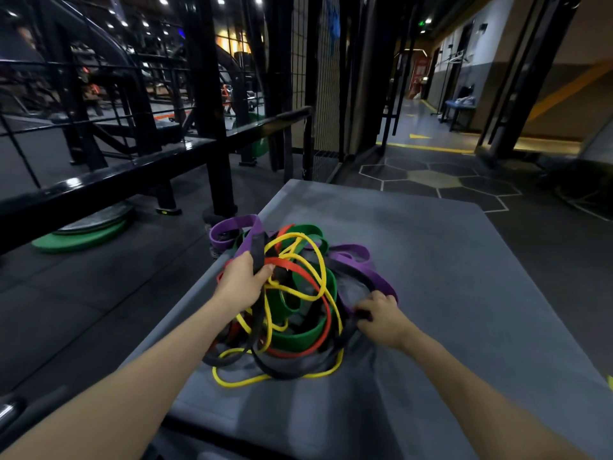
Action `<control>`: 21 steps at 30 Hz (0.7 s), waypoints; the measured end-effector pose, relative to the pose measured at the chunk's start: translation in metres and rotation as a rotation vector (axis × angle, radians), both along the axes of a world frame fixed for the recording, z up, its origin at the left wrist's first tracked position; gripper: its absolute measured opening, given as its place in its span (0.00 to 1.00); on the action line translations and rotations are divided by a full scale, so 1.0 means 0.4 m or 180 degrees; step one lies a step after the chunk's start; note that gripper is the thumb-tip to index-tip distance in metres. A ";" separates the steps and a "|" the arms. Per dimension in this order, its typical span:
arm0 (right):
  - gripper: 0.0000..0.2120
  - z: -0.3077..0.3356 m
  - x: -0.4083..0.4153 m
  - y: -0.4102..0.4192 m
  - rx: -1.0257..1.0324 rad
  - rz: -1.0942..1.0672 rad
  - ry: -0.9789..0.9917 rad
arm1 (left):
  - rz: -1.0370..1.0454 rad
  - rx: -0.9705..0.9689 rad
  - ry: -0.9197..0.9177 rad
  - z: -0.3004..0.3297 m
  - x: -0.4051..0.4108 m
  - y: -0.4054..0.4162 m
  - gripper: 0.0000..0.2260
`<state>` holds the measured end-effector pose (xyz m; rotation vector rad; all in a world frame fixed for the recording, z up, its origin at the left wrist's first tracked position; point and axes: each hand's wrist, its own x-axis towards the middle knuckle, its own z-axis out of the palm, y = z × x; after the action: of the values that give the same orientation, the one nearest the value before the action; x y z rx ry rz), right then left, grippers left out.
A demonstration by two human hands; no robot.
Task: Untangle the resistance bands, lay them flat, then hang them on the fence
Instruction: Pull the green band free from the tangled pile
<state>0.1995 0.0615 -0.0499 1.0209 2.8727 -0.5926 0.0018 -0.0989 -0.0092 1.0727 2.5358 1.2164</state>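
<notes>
A grey mat [447,277] lies on the dark gym floor and runs from the person's feet toward a hexagon-marked patch of floor [434,179]. Its left edge lies just beside the base of a black fence [109,175], whose top rail slants from lower left up toward the centre of the view. Its far edge stops short of the mesh panel [326,94] behind. The right half of the mat is bare grey surface, reaching to the right edge of the view. Under the fence rail on the left sits a green disc [79,235], well apart from the mat.

The tangle of resistance bands [298,303] sits on the left-centre of the mat, close to its left edge: yellow, red, green, purple and black loops heaped over one another, none lying flat. A purple band [232,227] pokes out at the far-left corner of the heap, over the mat's edge.

The left hand [243,282] is at the heap's upper left, fingers curled round a black band [257,252] that rises out of the fist, with the purple band running just behind it. The right hand [381,318] is at the heap's right side, thumb and fingers pinching a dark band where another purple band [381,280] curves round; which of the two it holds cannot be told for sure. The bulk of the tangle lies between the two hands.
</notes>
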 end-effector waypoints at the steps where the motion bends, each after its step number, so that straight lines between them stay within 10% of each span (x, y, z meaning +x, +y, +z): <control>1: 0.19 0.000 0.015 0.004 0.0033 0.0114 -0.0062 | -0.0013 0.0077 -0.0125 -0.008 -0.005 0.004 0.14; 13: 0.09 0.254 -0.158 -0.089 0.0182 0.0060 0.1977 | -0.0239 0.1257 -0.1523 0.060 -0.007 -0.018 0.12; 21: 0.08 0.272 -0.303 -0.150 -0.0568 0.0007 0.2118 | -0.0529 0.1673 -0.2164 0.068 -0.009 -0.042 0.26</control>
<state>0.0784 0.0016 0.0589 0.9259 3.2550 -1.3913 -0.0018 -0.1156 0.0181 0.7344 1.6332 1.8544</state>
